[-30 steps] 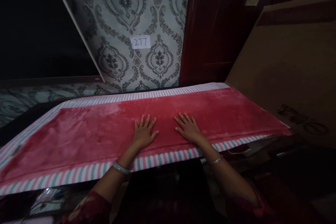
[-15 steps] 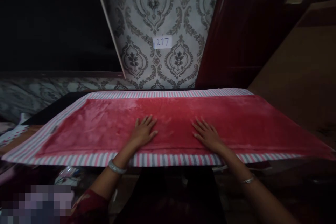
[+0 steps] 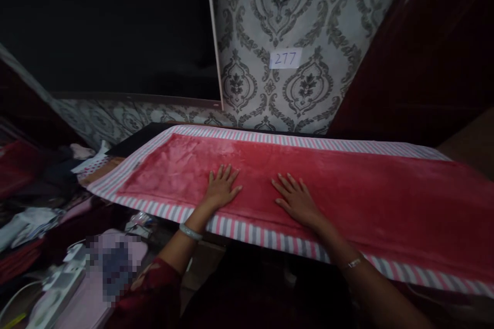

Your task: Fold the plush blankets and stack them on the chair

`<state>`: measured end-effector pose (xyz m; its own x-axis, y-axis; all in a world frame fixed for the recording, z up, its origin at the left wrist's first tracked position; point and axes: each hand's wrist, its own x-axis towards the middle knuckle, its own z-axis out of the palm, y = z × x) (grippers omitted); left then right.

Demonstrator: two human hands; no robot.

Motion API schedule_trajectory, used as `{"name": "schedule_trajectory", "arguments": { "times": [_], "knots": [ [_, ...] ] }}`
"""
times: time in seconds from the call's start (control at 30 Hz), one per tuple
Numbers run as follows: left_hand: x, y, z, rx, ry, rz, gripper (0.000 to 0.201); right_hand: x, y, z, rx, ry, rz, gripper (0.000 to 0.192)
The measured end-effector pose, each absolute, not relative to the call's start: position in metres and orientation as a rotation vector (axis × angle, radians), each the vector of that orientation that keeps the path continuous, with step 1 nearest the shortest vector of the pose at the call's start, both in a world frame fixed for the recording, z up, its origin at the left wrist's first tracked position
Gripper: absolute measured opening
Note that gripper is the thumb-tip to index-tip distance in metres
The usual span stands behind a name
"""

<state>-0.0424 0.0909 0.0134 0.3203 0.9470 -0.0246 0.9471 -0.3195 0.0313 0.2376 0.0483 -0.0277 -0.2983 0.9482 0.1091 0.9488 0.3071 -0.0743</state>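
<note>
Red plush blanket (image 3: pixel 309 190), striped border, flat on desk (image 3: pixel 127 141). Left hand (image 3: pixel 222 190) and right hand (image 3: pixel 297 200) still pressed open-palmed, right slid toward 3 o'clock then back; smoothing ongoing.

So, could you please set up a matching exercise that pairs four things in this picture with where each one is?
Things:
1. left hand
2. right hand
3. paper label marked 277
4. pale bangle

Places:
a. on the patterned wall
b. on the left wrist
c. flat on the red cloth, nearer its left end
d. flat on the red cloth, nearer its middle

Pairs: 1-c, 2-d, 3-a, 4-b
</note>
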Motion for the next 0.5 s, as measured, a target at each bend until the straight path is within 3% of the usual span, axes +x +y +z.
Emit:
{"name": "schedule_trajectory", "arguments": {
  "times": [0.23, 0.5],
  "knots": [
    [-0.066, 0.084, 0.014, 2.529, 1.724, 0.098, 0.062, 0.247, 0.051, -0.046, -1.708, -2.416, -0.075, 0.058],
    [-0.115, 0.099, 0.016, 2.249, 2.141, 0.039, 0.069, 0.248, 0.051, -0.054, -1.702, -2.398, -0.136, 0.058]
  ]
}}
